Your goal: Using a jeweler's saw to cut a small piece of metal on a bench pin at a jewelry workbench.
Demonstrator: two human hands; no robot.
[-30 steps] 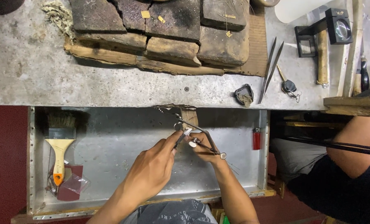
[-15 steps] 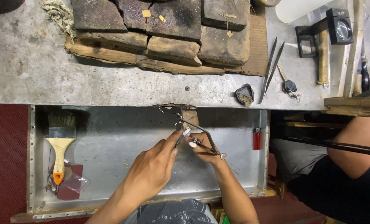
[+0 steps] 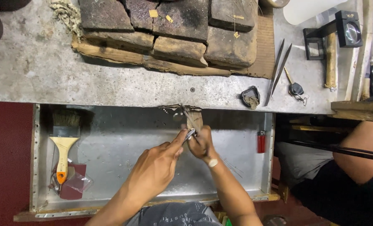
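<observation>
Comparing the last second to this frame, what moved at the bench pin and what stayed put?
The slim metal tool that jutted out to the right of the right hand is now drawn in between both hands, and the left hand has closed up against the right. Both stay at the wooden pin. Brush, lighter and tweezers unchanged.

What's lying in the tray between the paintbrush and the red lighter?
In the head view, only the two hands, left hand and right hand, at a small metal tool.

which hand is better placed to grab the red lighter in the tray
Probably the right hand. The red lighter stands at the tray's right wall, on that hand's side, nothing between. The left hand is farther away and would cross over. Both are busy at the wooden peg.
</observation>
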